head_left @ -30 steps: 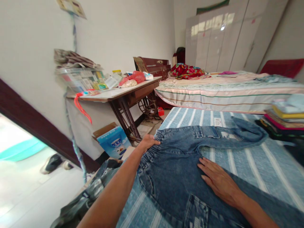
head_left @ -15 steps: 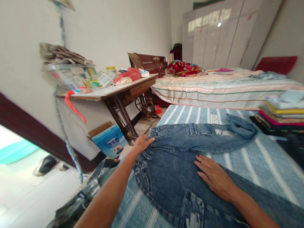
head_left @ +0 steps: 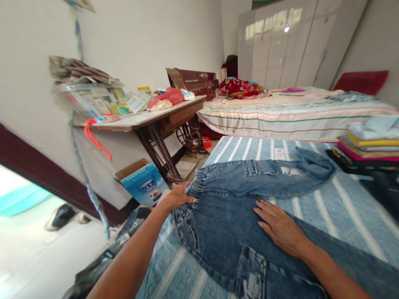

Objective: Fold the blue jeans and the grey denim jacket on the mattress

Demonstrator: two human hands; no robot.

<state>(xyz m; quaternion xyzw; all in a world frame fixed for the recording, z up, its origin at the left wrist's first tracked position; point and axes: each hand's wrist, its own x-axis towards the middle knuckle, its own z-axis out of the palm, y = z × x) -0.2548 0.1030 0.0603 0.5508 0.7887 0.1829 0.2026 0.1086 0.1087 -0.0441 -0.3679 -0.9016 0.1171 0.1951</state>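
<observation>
Mostly flat, the jeans lie on a blue striped sheet, waistband at your left grip, upper part under your right grip. The far leg stretches beyond your right grip and curls over at its end; the near leg passes under your right arm. Near that curled end, farther right than either grip, sits a stack of folded clothes. Dark patterned cloth lies left of your left grip, with a blue box past it. Farther beyond that grip stands a cluttered table; beyond your right one, a bed. Your left grip is closed on the waistband, thumb on top; your right is unclenched, palm down on the denim.
</observation>
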